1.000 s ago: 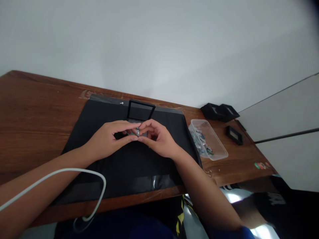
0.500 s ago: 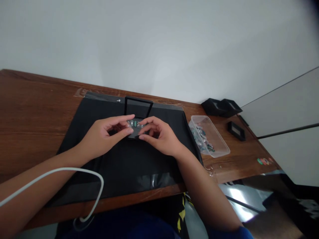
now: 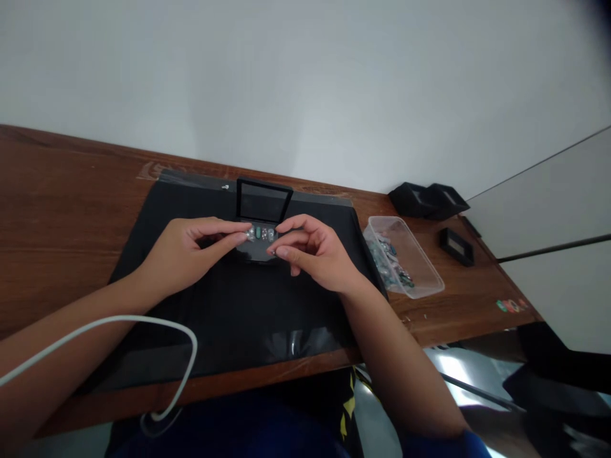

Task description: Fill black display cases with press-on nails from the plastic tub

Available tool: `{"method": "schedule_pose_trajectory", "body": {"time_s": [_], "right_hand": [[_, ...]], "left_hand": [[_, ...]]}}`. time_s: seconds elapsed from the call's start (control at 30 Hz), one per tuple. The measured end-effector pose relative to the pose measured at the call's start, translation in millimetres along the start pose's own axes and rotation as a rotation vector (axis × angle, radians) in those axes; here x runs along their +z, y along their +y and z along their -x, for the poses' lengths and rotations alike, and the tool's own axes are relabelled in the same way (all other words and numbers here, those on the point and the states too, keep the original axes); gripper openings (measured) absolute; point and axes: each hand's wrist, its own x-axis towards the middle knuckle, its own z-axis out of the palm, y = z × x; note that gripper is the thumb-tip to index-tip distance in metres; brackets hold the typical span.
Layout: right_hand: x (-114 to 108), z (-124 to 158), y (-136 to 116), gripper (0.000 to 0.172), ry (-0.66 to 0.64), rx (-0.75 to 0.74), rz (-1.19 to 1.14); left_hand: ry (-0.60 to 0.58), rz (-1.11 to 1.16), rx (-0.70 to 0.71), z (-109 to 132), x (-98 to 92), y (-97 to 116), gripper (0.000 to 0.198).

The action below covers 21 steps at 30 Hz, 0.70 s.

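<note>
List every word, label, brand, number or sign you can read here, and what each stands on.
No text can be read.
Small green-and-orange sticker on the brown wooden table: too small and blurred to read.
Pale marks on black fabric, lower right: too blurred.
Open black rectangular case and clear rectangular plastic box: no lettering visible.

Black case (image 3: 255, 254) open, lid (image 3: 263, 201) raised; teal, silvery pieces (image 3: 258, 233) in row inside.

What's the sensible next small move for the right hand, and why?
Probably lower the small shiny piece pinched in the right hand into the black case: the case's lid stands open, and a row of small pieces shows there, beside the left hand.
</note>
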Motion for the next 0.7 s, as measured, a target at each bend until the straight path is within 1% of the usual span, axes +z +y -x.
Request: {"method": "schedule_pose_trajectory", "body": {"time_s": [0.13, 0.23, 0.33, 0.47, 0.6, 0.7], "right_hand": [[-2.8, -3.3, 3.7, 0.052, 0.007, 0.02, 0.048], [-7.0, -6.2, 7.4, 0.049, 0.022, 0.031, 0.133], [-10.0, -8.2, 9.4, 0.04, 0.047, 0.045, 0.241], [-9.9, -10.6, 7.5, 0.028, 0.052, 0.094, 0.367], [-8.6, -14.4, 4.9, 0.026, 0.032, 0.117, 0.422], [-8.9, -16.9, 6.4, 0.026, 0.016, 0.133, 0.424]], "left_hand": [[-0.008, -0.082, 0.013, -0.3, -2.7, 2.4, 0.044], [-0.001, -0.156, -0.019, 0.1, -4.4, 3.0, 0.045], [-0.031, -0.216, -0.054, -0.4, -6.2, 0.7, 0.044], [-0.085, -0.234, -0.032, -1.5, -7.6, -8.2, 0.039], [-0.065, -0.252, -0.016, 0.0, -7.4, -15.4, 0.034], [-0.037, -0.311, 0.029, 1.8, -7.3, -14.0, 0.031]]}}
